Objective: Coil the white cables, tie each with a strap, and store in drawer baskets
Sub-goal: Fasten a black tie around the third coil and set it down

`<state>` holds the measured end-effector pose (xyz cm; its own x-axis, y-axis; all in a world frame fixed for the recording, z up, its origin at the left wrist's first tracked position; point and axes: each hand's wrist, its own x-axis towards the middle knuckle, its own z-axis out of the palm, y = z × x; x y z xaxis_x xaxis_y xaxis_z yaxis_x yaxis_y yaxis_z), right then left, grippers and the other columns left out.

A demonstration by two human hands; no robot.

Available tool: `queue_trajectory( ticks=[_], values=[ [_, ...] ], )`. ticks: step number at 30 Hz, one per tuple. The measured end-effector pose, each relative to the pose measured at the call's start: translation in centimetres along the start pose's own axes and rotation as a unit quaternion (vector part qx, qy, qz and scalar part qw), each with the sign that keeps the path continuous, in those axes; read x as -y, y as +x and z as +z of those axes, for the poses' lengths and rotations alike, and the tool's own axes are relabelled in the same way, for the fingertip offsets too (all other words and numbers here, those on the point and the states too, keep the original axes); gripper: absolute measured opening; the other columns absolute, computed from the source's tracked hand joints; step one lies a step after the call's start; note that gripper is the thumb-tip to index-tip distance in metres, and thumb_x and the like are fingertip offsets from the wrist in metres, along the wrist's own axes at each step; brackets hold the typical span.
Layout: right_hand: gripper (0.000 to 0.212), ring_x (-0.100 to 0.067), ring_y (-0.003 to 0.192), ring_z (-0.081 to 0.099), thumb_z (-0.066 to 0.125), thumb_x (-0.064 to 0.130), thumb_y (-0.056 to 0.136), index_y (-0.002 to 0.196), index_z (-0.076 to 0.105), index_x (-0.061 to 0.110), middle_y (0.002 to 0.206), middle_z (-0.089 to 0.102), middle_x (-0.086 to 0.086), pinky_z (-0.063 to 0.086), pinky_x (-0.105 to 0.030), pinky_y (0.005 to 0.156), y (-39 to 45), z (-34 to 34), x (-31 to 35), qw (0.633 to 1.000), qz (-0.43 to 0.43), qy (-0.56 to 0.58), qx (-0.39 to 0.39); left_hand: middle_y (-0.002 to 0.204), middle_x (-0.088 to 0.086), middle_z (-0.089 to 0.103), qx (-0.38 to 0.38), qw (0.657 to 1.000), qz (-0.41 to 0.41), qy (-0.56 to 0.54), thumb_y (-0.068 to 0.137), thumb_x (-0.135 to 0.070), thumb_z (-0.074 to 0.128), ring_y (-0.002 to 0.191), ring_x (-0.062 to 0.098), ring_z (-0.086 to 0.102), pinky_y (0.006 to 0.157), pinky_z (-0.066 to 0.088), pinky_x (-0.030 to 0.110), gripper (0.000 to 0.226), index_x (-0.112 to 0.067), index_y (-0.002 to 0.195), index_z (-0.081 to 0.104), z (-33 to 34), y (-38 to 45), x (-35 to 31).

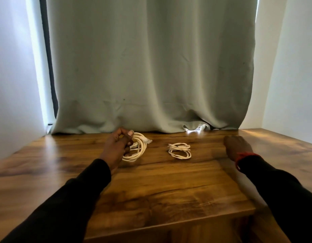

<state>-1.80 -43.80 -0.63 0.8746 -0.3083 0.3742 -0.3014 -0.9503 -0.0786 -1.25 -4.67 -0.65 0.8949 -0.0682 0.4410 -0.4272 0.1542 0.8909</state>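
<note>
My left hand grips a coiled white cable just above the wooden tabletop, thumb on top of the loops. A clear strap or plug end sticks out at the coil's upper right. A second coiled white cable lies flat on the wood, to the right of the first. My right hand hovers to the right of that coil, back of the hand toward me, fingers turned away and hidden. It holds nothing that I can see.
A grey-green curtain hangs behind the table and bunches on its back edge. White walls close in on both sides. The tabletop's front edge runs near the bottom of the view.
</note>
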Motion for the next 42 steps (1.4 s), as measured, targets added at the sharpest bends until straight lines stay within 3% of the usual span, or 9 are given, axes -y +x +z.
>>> queue_trajectory(
  ticks=[4, 7, 10, 14, 17, 24, 34, 38, 42],
  values=[
    [0.019, -0.027, 0.095, 0.062, 0.049, 0.005, 0.094, 0.102, 0.062, 0.016, 0.102, 0.066, -0.006, 0.046, -0.036, 0.079, -1.9, -5.1, 8.6, 0.975, -0.108, 0.18, -0.075, 0.057, -0.002, 0.05, -0.009, 1.0, 0.004, 0.01, 0.104, -0.016, 0.052, 0.04, 0.005, 0.039, 0.039, 0.034, 0.02, 0.019, -0.01, 0.086, 0.051, -1.2, -0.8, -0.5],
    [0.022, -0.015, 0.07, 0.06, 0.048, 0.011, 0.095, 0.09, 0.058, 0.031, 0.079, 0.063, 0.009, 0.05, -0.035, 0.064, -4.5, -6.8, 15.2, 0.912, -0.161, 0.368, -0.084, 0.058, -0.003, 0.049, -0.013, 1.0, 0.007, 0.02, 0.104, -0.016, 0.052, 0.041, 0.006, 0.036, 0.039, 0.034, 0.021, 0.022, -0.012, 0.083, 0.05, -2.8, -1.4, -0.7],
    [0.012, -0.005, 0.067, 0.055, 0.051, 0.018, 0.1, 0.098, 0.058, 0.027, 0.077, 0.06, 0.011, 0.041, -0.025, 0.059, -8.0, -8.1, 21.1, 0.879, -0.216, 0.422, -0.06, 0.057, -0.003, 0.05, -0.021, 0.999, 0.011, 0.025, 0.104, -0.015, 0.052, 0.042, 0.007, 0.034, 0.04, 0.032, 0.022, 0.021, -0.012, 0.084, 0.05, -4.2, -1.9, -0.6],
    [0.008, -0.014, 0.077, 0.059, 0.058, 0.017, 0.097, 0.097, 0.064, 0.012, 0.089, 0.066, 0.001, 0.045, -0.029, 0.065, -11.2, -7.8, 26.0, 0.84, -0.188, 0.505, 0.056, 0.061, -0.001, 0.052, -0.038, 0.995, 0.028, 0.086, 0.103, -0.016, 0.056, 0.043, 0.008, 0.039, 0.042, 0.036, 0.024, 0.019, -0.011, 0.086, 0.049, -5.2, -2.4, -0.3],
    [0.022, -0.017, 0.078, 0.061, 0.052, -0.002, 0.094, 0.106, 0.068, 0.007, 0.095, 0.071, -0.012, 0.046, -0.028, 0.063, -12.5, -7.4, 27.5, 0.75, -0.2, 0.606, 0.173, 0.067, 0.002, 0.054, -0.054, 0.99, 0.029, 0.124, 0.103, -0.015, 0.055, 0.044, 0.004, 0.044, 0.043, 0.039, 0.025, 0.016, -0.011, 0.089, 0.053, -5.9, -2.6, 0.1],
    [0.032, -0.025, 0.084, 0.071, 0.046, -0.015, 0.094, 0.11, 0.065, 0.004, 0.088, 0.068, -0.012, 0.059, -0.036, 0.082, -13.8, -5.9, 28.9, 0.623, -0.19, 0.748, 0.127, 0.069, 0.004, 0.053, -0.064, 0.989, 0.005, 0.13, 0.102, -0.007, 0.047, 0.056, 0.014, 0.045, 0.048, 0.038, 0.028, 0.02, -0.018, 0.086, 0.052, -6.0, -2.8, 0.2],
    [0.02, -0.027, 0.083, 0.072, 0.052, -0.016, 0.091, 0.098, 0.058, 0.002, 0.084, 0.068, -0.011, 0.057, -0.035, 0.078, -14.3, -5.2, 29.2, 0.547, -0.178, 0.811, 0.104, 0.069, 0.007, 0.066, -0.058, 0.996, -0.038, 0.056, 0.104, -0.014, 0.051, 0.046, 0.008, 0.043, 0.044, 0.034, 0.021, 0.018, -0.013, 0.087, 0.054, -5.6, -3.1, -0.5],
    [0.018, -0.024, 0.082, 0.072, 0.052, -0.014, 0.091, 0.097, 0.058, 0.002, 0.085, 0.068, -0.011, 0.057, -0.031, 0.07, -14.6, -5.0, 29.1, 0.548, -0.188, 0.808, 0.111, 0.068, 0.008, 0.066, -0.041, 0.997, -0.037, 0.045, 0.104, -0.011, 0.051, 0.043, 0.005, 0.045, 0.044, 0.033, 0.02, 0.02, -0.012, 0.084, 0.053, -5.4, -3.3, -0.7],
    [0.018, -0.03, 0.085, 0.072, 0.053, -0.015, 0.09, 0.096, 0.059, 0.0, 0.086, 0.069, -0.015, 0.056, -0.038, 0.08, -14.5, -4.7, 29.0, 0.56, -0.186, 0.803, 0.088, 0.066, 0.007, 0.056, -0.043, 0.998, -0.04, 0.035, 0.103, -0.001, 0.047, 0.043, 0.004, 0.043, 0.042, 0.03, 0.019, 0.021, -0.01, 0.085, 0.051, -5.3, -3.1, -0.5]
  ],
)
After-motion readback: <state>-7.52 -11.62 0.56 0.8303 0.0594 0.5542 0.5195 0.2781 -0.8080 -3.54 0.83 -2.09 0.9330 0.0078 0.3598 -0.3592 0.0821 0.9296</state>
